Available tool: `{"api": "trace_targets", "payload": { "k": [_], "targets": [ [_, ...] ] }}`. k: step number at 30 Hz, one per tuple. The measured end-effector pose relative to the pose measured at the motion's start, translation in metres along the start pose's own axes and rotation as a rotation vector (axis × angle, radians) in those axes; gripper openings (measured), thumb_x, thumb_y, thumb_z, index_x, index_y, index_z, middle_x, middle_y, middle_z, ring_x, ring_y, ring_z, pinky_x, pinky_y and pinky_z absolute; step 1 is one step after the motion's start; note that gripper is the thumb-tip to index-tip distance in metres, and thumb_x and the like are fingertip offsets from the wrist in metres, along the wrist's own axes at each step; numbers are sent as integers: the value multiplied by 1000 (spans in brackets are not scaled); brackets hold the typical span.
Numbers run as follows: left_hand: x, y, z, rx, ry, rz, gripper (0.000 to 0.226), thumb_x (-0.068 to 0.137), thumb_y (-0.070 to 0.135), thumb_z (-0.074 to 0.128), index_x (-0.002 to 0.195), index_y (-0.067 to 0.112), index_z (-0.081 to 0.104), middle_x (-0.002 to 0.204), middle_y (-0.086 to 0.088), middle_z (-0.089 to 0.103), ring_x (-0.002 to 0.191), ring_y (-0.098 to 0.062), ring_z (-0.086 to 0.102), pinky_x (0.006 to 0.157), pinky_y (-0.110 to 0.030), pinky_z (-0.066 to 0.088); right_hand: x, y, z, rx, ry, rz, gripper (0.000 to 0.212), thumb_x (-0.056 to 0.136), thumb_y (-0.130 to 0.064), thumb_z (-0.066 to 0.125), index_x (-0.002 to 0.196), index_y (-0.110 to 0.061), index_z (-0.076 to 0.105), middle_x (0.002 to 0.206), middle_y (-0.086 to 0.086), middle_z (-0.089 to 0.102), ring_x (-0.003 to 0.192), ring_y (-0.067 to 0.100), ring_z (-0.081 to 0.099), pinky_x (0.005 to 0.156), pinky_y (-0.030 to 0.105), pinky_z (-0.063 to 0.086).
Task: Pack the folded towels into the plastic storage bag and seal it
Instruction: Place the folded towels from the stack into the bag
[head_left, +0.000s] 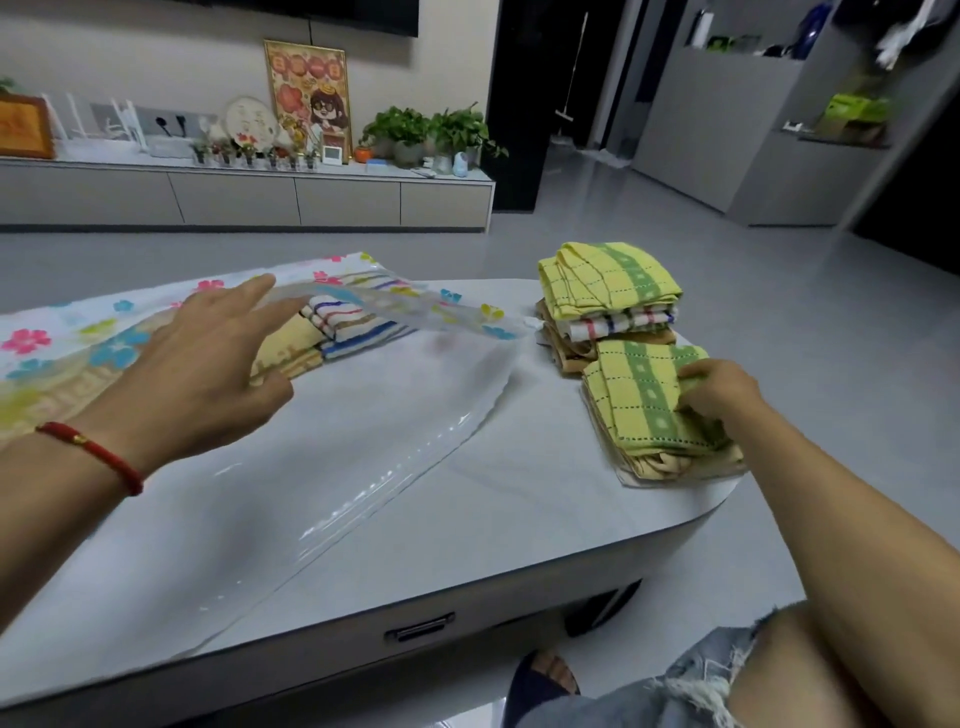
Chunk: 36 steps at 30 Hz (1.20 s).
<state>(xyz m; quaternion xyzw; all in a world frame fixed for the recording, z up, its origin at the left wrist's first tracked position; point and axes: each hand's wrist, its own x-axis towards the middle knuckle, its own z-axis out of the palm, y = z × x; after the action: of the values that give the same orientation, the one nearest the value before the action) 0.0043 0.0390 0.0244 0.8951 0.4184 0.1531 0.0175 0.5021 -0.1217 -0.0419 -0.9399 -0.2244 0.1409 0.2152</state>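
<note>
A clear plastic storage bag (363, 447) with a flower print lies across the white table (519, 509), its mouth facing right and the upper flap lifted. Inside it lie a striped towel (353, 325) and a yellow-beige towel (291, 348). My left hand (208, 374) hovers over the bag with fingers spread and straight, holding nothing. Two stacks of folded towels stand on the right. The far stack (608, 291) has a yellow-green towel on top. My right hand (722, 395) grips the yellow-green towel (644, 395) on top of the near stack.
The table's rounded right edge runs just past the near stack. A drawer handle (418, 626) shows on the table's front. My knee in torn jeans (779, 670) and a sandalled foot (545, 675) are below. A low cabinet (249, 197) with plants stands across the grey floor.
</note>
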Motion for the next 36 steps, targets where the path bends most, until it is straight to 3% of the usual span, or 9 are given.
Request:
{"api": "trace_targets", "payload": {
  "k": [5, 9, 12, 16, 19, 22, 27, 32, 36],
  "targets": [
    [-2, 4, -4, -3, -28, -57, 76, 84, 28, 65, 152, 32, 30, 161, -9, 27, 142, -37, 28, 114, -57, 30, -25, -11, -24, 488, -395, -7, 39, 91, -4, 63, 117, -31, 77, 118, 12, 73, 79, 26, 72, 61, 32, 60],
    [-3, 10, -8, -12, -51, -72, 75, 87, 29, 62, 153, 32, 27, 163, -5, 23, 144, -33, 26, 115, -55, 31, -75, -46, -34, 422, -542, -280, 22, 93, -18, 67, 103, -28, 84, 98, 5, 81, 66, 20, 78, 53, 28, 59],
    [-4, 11, -10, -11, -63, -70, 74, 86, 28, 60, 153, 31, 27, 163, -4, 22, 145, -32, 25, 115, -54, 30, -127, -100, -10, 268, -675, -517, 19, 94, -25, 71, 107, -32, 82, 101, 1, 81, 69, 11, 76, 55, 19, 56],
    [-10, 12, -12, -17, -63, -76, 73, 85, 25, 58, 151, 34, 30, 164, -3, 19, 144, -32, 24, 115, -54, 30, -182, -184, 49, 226, -788, -665, 43, 94, -15, 66, 131, -37, 70, 121, -13, 64, 93, 9, 70, 64, 14, 56],
    [-26, 6, -12, 11, -68, -65, 69, 84, 29, 56, 148, 40, 34, 165, 1, 14, 145, -31, 23, 113, -56, 30, -205, -231, 67, 300, -821, -632, 52, 95, -9, 64, 143, -29, 60, 113, -2, 68, 72, 7, 74, 56, 19, 58],
    [-57, -14, -13, 107, -120, -163, 59, 84, 46, 54, 141, 48, 39, 165, 6, 11, 144, -33, 23, 108, -62, 32, -211, -253, 63, 428, -742, -652, 57, 93, -8, 64, 145, -31, 58, 112, 2, 69, 59, 7, 73, 53, 22, 57],
    [-96, -52, -30, 243, -164, -262, 71, 85, 48, 51, 150, 39, 23, 162, 14, 19, 144, -31, 24, 105, -65, 33, -215, -256, 65, 520, -628, -662, 48, 90, -9, 68, 134, -29, 68, 110, 2, 68, 62, 13, 76, 51, 22, 57],
    [-86, -52, -62, 38, -81, -197, 91, 72, 43, 53, 154, 33, 15, 163, 23, -6, 150, -25, 15, 113, -62, 27, -240, -268, 118, 514, -712, -649, 31, 95, 4, 58, 115, -13, 75, 110, 15, 70, 78, 27, 72, 71, 39, 62],
    [-70, -60, -74, -95, 11, -241, 94, 65, 32, 51, 154, 32, 20, 162, 25, -3, 151, -23, 11, 118, -52, 23, -277, -338, 207, 618, -810, -648, 29, 95, 5, 53, 113, -9, 71, 108, 21, 71, 75, 25, 62, 64, 34, 49]
  ]
}}
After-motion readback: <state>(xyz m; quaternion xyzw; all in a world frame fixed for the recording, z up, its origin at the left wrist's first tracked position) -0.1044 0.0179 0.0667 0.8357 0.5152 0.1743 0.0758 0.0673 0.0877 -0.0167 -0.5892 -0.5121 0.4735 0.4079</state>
